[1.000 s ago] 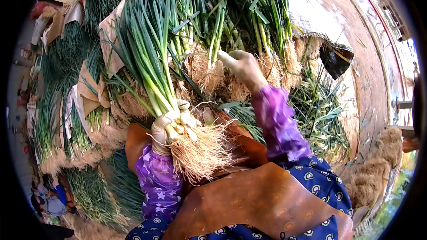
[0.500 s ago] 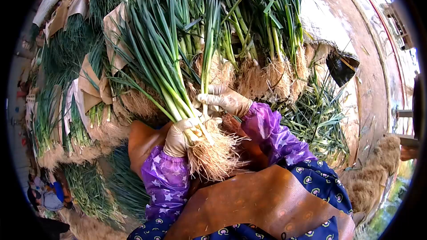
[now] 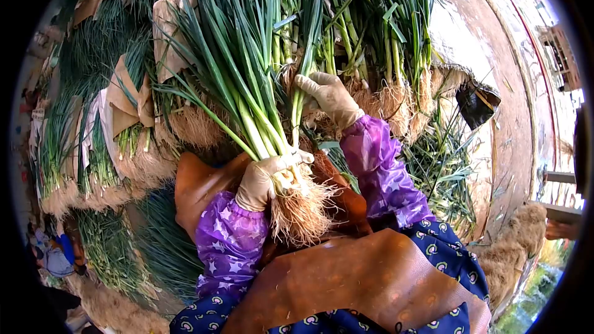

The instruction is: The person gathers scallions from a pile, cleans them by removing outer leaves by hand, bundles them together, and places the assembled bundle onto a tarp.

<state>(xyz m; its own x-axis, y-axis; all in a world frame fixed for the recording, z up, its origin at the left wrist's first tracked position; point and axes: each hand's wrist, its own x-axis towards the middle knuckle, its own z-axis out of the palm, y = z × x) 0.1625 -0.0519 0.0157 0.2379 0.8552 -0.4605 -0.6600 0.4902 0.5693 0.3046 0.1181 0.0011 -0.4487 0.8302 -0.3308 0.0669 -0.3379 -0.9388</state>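
Observation:
My left hand (image 3: 263, 179), in a cream glove, is closed round the pale lower stalks of a bunch of green onions (image 3: 247, 105). Long dark leaves fan upward from the bunch, and a tangle of straw-coloured roots (image 3: 303, 210) hangs below the fist. My right hand (image 3: 331, 96), gloved alike, pinches a single green onion (image 3: 297, 114) partway up its stalk, to the right of the bunch. That onion's lower end reaches down to my left hand. Part of the right fingers is hidden behind the stalk.
More rooted green onions (image 3: 393, 55) lie just beyond my hands. At left are further bundles (image 3: 55, 148) with brown sheets among them. Loose leaf trimmings (image 3: 442, 173) lie at right, near a white sack (image 3: 461, 43). A brown apron (image 3: 359, 278) covers my lap.
My right hand has moved up and slightly right along the green onion, away from my left hand. The left hand keeps its hold on the bunch, and the view has shifted a little.

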